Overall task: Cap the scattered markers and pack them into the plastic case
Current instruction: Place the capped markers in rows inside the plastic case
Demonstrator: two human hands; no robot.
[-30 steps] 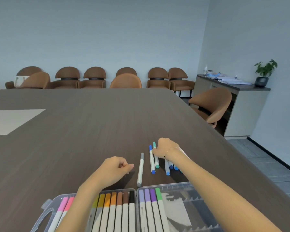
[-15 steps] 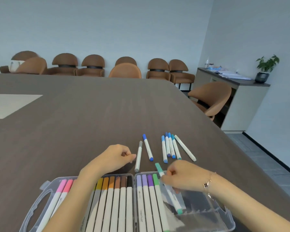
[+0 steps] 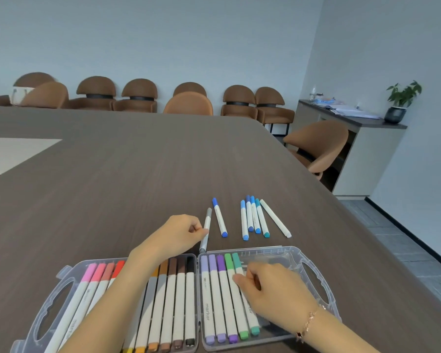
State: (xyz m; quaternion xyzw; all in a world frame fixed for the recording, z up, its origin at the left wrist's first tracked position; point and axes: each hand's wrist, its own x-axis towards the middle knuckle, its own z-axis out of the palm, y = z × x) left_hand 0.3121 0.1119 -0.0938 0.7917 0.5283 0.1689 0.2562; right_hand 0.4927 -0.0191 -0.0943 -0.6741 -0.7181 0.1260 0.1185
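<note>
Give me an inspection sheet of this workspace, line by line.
Surface: dark wood-grain table.
Job's things: open plastic case at the near edge, markers slotted in both halves; grey marker and six more lie loose beyond it.
Clutter: pale sheet far left.
Hands: left hand touches the grey marker; right hand seats the teal marker.
Cables: nothing seen.
Surroundings: brown chairs, sideboard with potted plant.

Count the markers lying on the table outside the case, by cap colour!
Blue-capped white plastic markers: 4
Teal-capped white plastic marker: 1
All-white plastic marker: 1
Grey-capped white plastic marker: 1
Total: 7
</note>
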